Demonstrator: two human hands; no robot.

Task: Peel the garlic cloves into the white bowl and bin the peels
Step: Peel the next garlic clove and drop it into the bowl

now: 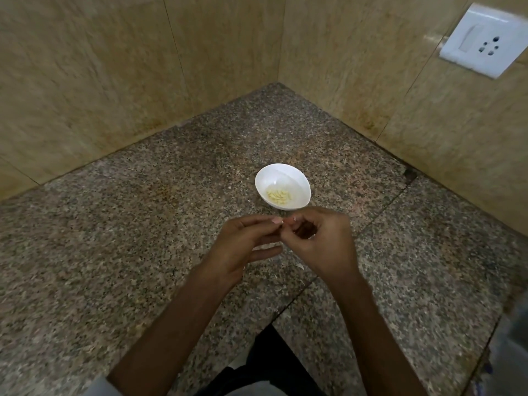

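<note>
A white bowl (283, 186) sits on the speckled granite counter (143, 224) and holds several peeled pale yellow garlic cloves (278, 195). Just in front of the bowl my left hand (245, 247) and my right hand (317, 241) meet fingertip to fingertip. Between them they pinch a small garlic clove (283, 222), mostly hidden by the fingers. The right hand's fingers are curled over it. A few pale bits of peel (298, 265) lie on the counter under the hands.
The counter sits in a corner between two beige tiled walls (114, 67). A white socket plate (483, 41) is on the right wall. A seam runs through the counter at the right, and its front edge has a notch near my body.
</note>
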